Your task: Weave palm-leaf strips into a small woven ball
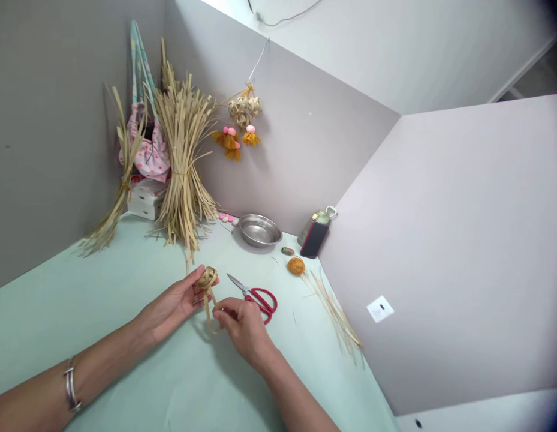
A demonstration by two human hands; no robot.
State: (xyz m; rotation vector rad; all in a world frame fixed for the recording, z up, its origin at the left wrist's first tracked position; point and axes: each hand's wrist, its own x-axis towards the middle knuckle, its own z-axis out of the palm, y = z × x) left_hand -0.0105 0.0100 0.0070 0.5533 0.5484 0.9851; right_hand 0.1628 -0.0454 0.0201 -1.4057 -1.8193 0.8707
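Note:
A small woven straw ball (207, 276) is held in the fingers of my left hand (181, 304), above the pale green table. Loose straw strips (207, 309) hang down from the ball. My right hand (244, 327) is just right of and below it, thumb and fingers pinched on one of those strips. Red-handled scissors (262, 297) lie open on the table behind my right hand, blades pointing up and left; the hand partly hides a handle.
Behind stand straw bundles (183, 144), a metal bowl (261, 230) and a phone (315, 240) leaning on a bottle. An orange yarn ball (296, 266) and cut strips (336, 315) lie to the right. Woven balls with tassels (243, 109) hang on the wall.

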